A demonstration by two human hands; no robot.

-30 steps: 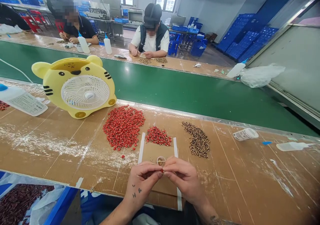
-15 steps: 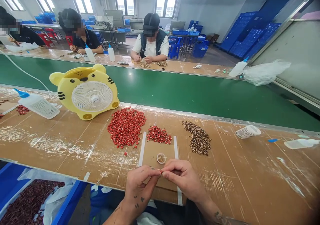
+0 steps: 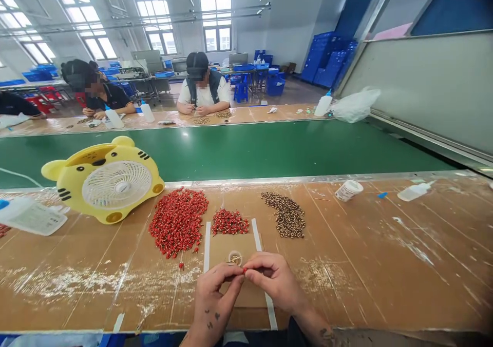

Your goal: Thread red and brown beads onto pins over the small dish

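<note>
My left hand (image 3: pixel 217 295) and my right hand (image 3: pixel 275 280) meet fingertip to fingertip, pinching one small red bead-like piece (image 3: pixel 245 270) between them. Its exact kind is too small to make out. Just beyond the fingers stands a small round cup (image 3: pixel 234 257) with a thin stick in it, partly hidden by my right hand. Both are over a cardboard sheet (image 3: pixel 219 243) edged with white tape strips. A small heap of red pieces (image 3: pixel 230 222) lies at the sheet's far end, a larger red pile (image 3: pixel 179 221) to its left, and dark-and-gold beads (image 3: pixel 288 216) to the right.
A yellow tiger-faced fan (image 3: pixel 111 180) stands at left, beside a white bottle (image 3: pixel 34 216). A white tub (image 3: pixel 348 190) and a squeeze bottle (image 3: pixel 414 191) lie at right. Beyond the green belt (image 3: pixel 250 152), a person (image 3: pixel 202 85) and other co-workers sit at the far bench.
The head view has tilted up and shifted to the right, so the scene sits differently in frame. Both hands keep pinching the small red piece above the sheet.
</note>
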